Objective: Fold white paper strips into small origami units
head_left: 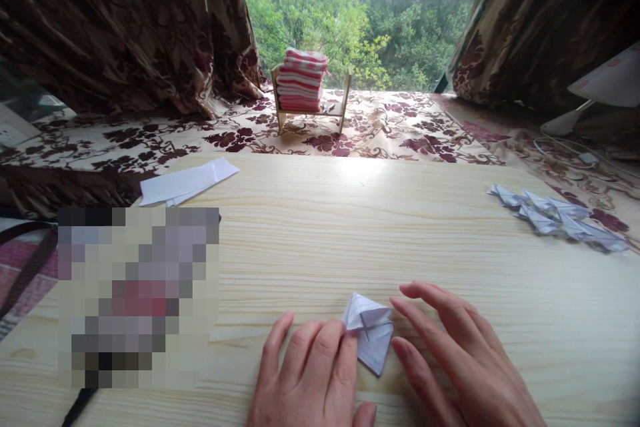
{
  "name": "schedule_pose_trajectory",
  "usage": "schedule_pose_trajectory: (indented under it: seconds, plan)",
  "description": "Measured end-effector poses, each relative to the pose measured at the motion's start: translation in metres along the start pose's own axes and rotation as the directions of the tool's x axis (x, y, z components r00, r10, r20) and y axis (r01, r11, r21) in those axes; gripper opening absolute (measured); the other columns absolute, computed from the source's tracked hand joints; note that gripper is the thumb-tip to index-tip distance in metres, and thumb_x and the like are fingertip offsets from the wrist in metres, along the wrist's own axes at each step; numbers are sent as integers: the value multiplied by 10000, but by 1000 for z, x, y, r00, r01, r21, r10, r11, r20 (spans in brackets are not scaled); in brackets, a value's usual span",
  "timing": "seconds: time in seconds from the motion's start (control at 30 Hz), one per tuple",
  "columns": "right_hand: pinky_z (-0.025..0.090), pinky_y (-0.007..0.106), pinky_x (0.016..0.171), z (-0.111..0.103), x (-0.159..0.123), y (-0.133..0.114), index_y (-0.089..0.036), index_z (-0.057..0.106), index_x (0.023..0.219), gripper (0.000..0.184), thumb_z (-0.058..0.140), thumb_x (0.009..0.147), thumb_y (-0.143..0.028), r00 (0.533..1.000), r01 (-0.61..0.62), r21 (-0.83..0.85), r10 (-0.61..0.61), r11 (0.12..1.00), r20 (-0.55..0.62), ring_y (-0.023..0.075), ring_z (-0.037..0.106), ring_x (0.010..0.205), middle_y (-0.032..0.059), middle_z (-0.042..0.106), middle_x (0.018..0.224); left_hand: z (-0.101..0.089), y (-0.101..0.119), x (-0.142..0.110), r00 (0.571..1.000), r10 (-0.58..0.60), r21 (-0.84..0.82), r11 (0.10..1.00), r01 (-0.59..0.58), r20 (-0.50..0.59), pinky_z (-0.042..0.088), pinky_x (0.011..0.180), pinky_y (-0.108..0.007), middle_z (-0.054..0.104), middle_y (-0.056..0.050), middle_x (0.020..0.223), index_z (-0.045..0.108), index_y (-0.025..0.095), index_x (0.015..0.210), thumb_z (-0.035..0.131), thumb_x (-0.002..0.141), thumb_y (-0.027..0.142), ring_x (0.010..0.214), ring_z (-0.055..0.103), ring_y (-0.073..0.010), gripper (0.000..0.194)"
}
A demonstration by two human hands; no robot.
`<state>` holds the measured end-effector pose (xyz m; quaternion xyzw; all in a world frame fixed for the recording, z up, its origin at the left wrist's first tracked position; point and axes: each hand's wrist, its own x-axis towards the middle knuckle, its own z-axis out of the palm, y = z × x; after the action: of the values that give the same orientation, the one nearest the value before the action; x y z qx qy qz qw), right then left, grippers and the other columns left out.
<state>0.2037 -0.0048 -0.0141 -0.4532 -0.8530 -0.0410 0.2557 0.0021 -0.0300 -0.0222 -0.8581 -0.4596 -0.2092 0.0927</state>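
A small white folded paper with faint print lies on the wooden table in front of me, its top flap partly raised and its lower end pointed. My left hand lies palm down at its left side, fingers apart, with the fingertips nearest the paper touching its left edge. Just right of the paper, my right hand is open, fingers spread and thumb apart, holding nothing. At the table's right edge lie several folded paper pieces, angular in shape and set in two rows.
Flat white paper strips lie at the table's back left. A blurred-out object with a black cord covers the left side. Behind the table, a small rack holds folded striped cloths. A lamp stands at the right.
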Motion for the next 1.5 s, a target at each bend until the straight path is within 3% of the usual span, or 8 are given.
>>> schedule_pose_trajectory:
  seconds: [0.23, 0.43, 0.8, 1.0, 1.17, 1.33, 1.5]
  plan:
    - [511, 313, 761, 0, 4, -9, -170, 569, 986, 188, 471, 833, -216, 999, -53, 137, 51, 989, 19, 206, 535, 1004, 114, 529, 1094, -1, 1, 1, 1000, -8, -11, 1000, 8, -10, 295, 921, -387, 638, -32, 988, 609, 183, 1006, 401, 866, 380, 915, 518, -186, 319]
    - [489, 369, 810, 0, 10, -9, -189, 576, 955, 163, 505, 819, -241, 992, -128, 152, 126, 980, 23, 238, 500, 1070, 110, 526, 1125, -2, -2, 0, 999, 34, 22, 999, -35, 29, 303, 915, -404, 623, -41, 1013, 603, 179, 1029, 438, 839, 399, 917, 522, -199, 334]
    - [468, 408, 819, 8, 17, -16, -194, 597, 918, 161, 538, 769, -196, 998, -46, 136, 42, 990, 36, 266, 435, 1135, 114, 502, 1142, -1, -9, 0, 995, 104, 19, 994, -104, -13, 357, 928, -335, 624, -31, 1032, 596, 196, 1053, 449, 841, 331, 907, 540, -169, 292]
    - [471, 398, 810, 6, 15, -14, -205, 599, 944, 182, 522, 780, -187, 999, -37, 144, 33, 989, 28, 264, 436, 1136, 111, 506, 1148, 7, 1, -2, 996, -41, -9, 999, 41, -78, 302, 993, -409, 628, -48, 1028, 614, 188, 1018, 417, 853, 369, 925, 529, -188, 314]
    - [473, 402, 813, 8, 14, -11, -203, 578, 973, 217, 523, 768, -160, 999, -7, 136, 0, 991, 51, 264, 419, 1154, 116, 498, 1162, 2, -6, -1, 994, 108, 21, 994, -107, -6, 341, 952, -349, 625, -37, 1054, 599, 188, 1050, 423, 854, 335, 917, 541, -170, 302]
    - [469, 404, 825, 9, 13, -10, -196, 570, 1002, 245, 511, 770, -148, 999, -6, 148, 1, 989, 34, 261, 428, 1151, 117, 507, 1155, 0, -5, -1, 1000, 12, -20, 1000, -13, -27, 303, 956, -386, 640, -48, 1029, 574, 149, 1066, 418, 859, 356, 941, 539, -182, 331]
    - [471, 402, 824, 8, 11, -9, -189, 571, 1019, 262, 522, 765, -153, 998, 10, 134, -18, 991, 58, 264, 417, 1155, 120, 503, 1154, -3, -2, 4, 999, 20, -17, 1000, -20, -31, 305, 941, -385, 649, -50, 1002, 546, 122, 1106, 432, 854, 349, 914, 554, -177, 359]
